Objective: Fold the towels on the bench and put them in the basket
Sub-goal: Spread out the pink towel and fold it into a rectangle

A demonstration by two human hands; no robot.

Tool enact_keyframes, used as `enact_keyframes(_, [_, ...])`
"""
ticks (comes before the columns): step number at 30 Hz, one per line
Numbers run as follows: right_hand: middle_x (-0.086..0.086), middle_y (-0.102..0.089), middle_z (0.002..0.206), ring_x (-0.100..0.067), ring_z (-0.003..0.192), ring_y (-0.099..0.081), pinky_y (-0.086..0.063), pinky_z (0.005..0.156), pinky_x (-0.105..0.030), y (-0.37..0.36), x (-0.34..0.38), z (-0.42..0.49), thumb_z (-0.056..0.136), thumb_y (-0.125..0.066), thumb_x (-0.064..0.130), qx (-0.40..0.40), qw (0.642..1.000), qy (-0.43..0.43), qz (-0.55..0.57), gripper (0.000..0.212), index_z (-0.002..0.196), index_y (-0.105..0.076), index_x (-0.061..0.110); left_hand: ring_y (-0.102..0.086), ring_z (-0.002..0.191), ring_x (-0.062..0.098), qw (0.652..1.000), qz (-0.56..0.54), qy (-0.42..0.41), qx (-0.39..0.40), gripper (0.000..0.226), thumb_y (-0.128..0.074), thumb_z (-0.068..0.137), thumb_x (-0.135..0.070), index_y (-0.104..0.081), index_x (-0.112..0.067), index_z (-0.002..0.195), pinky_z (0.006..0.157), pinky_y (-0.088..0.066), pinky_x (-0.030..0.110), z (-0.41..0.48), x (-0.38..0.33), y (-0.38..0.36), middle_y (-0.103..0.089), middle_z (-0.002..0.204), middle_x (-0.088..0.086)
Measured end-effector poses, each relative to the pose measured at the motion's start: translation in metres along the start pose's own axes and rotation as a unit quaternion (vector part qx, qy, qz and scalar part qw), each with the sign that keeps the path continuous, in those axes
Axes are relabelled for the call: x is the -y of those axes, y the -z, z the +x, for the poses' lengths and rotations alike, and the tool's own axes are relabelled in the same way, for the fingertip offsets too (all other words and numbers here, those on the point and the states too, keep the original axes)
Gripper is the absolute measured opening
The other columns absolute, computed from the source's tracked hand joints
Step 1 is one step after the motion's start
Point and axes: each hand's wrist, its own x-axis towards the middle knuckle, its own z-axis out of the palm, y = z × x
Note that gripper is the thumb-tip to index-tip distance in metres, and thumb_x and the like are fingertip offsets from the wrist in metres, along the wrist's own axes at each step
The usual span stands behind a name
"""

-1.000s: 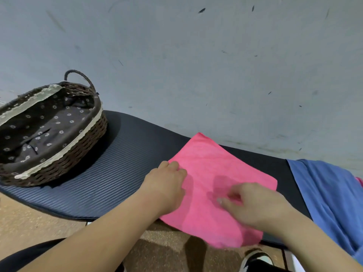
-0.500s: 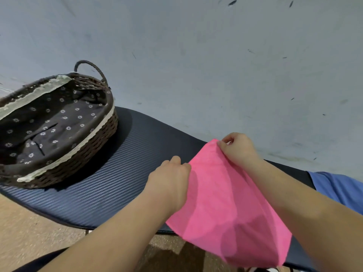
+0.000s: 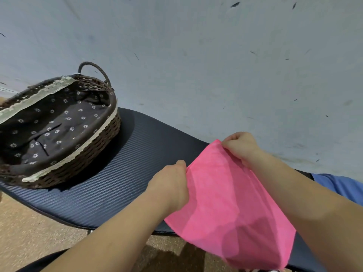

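A bright pink towel (image 3: 225, 209) is held up off the dark padded bench (image 3: 110, 185), sagging toward me. My left hand (image 3: 170, 185) pinches its near left corner. My right hand (image 3: 242, 146) grips the far top corner, fingers closed on the cloth. The brown wicker basket (image 3: 94, 152), lined with dark flowered fabric and lace trim, stands on the bench's left end with nothing in it. A blue towel (image 3: 339, 187) lies on the bench at the right, partly hidden behind my right arm.
A grey scuffed wall (image 3: 196, 65) rises directly behind the bench. Tan speckled floor (image 3: 29, 236) shows below the bench's front edge. The basket's handle (image 3: 94, 69) sticks up at its far side.
A second ago the pink towel lay flat under both hands. My right hand went to the far corner and lifted it; since half a second ago the hold is nearly the same.
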Motion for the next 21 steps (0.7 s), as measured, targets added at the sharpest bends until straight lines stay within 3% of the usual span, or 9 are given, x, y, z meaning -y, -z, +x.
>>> enact_keyframes(4, [-0.002, -0.068, 0.083, -0.014, 0.066, -0.06, -0.048, 0.056, -0.024, 0.007, -0.003, 0.0, 0.082, -0.079, 0.012, 0.015, 1.0, 0.013, 0.004, 0.014, 0.092, -0.07, 0.016, -0.057, 0.077, 0.021, 1.0, -0.023, 0.01, 0.008, 0.012, -0.052, 0.085, -0.012, -0.049, -0.016, 0.096, 0.063, -0.047, 0.035, -0.001, -0.004, 0.002, -0.059, 0.087, 0.0])
enact_keyframes(6, [-0.003, -0.07, 0.08, -0.015, 0.064, -0.06, -0.05, 0.056, -0.024, 0.009, -0.002, 0.0, 0.082, -0.079, 0.01, 0.032, 0.999, 0.013, -0.004, 0.008, 0.087, -0.073, 0.014, -0.053, 0.072, 0.019, 1.0, -0.018, 0.014, 0.009, 0.007, -0.052, 0.086, -0.013, -0.046, -0.017, 0.086, 0.06, -0.041, 0.032, -0.002, -0.004, 0.002, -0.057, 0.084, -0.001])
enact_keyframes(9, [-0.002, -0.067, 0.072, -0.015, 0.058, -0.057, -0.047, 0.051, -0.024, 0.006, -0.002, 0.001, 0.083, -0.073, 0.009, 0.026, 0.999, 0.027, -0.013, 0.008, 0.078, -0.073, 0.014, -0.05, 0.07, 0.02, 1.0, -0.017, 0.019, 0.002, 0.022, -0.053, 0.089, -0.018, -0.037, -0.02, 0.075, 0.061, -0.04, 0.033, 0.0, -0.004, 0.001, -0.052, 0.079, -0.002])
enact_keyframes(15, [0.001, -0.063, 0.08, -0.016, 0.068, -0.056, -0.042, 0.057, -0.027, -0.003, -0.008, 0.011, 0.092, -0.054, 0.018, -0.053, 0.995, 0.083, -0.009, 0.01, 0.092, -0.064, 0.016, -0.058, 0.079, 0.023, 0.999, -0.012, 0.046, -0.021, 0.008, -0.05, 0.092, -0.022, -0.047, -0.019, 0.086, 0.068, -0.049, 0.038, 0.001, 0.0, 0.005, -0.06, 0.087, 0.0])
enact_keyframes(21, [0.008, -0.064, 0.078, -0.017, 0.076, -0.063, -0.053, 0.078, -0.035, -0.014, -0.016, 0.017, 0.092, -0.06, 0.031, -0.041, 0.99, 0.089, -0.103, 0.008, 0.087, -0.061, 0.025, -0.058, 0.08, 0.024, 0.998, 0.034, 0.042, -0.036, 0.009, -0.054, 0.097, -0.022, -0.047, -0.02, 0.091, 0.068, -0.05, 0.039, 0.002, 0.011, 0.001, -0.058, 0.087, -0.001])
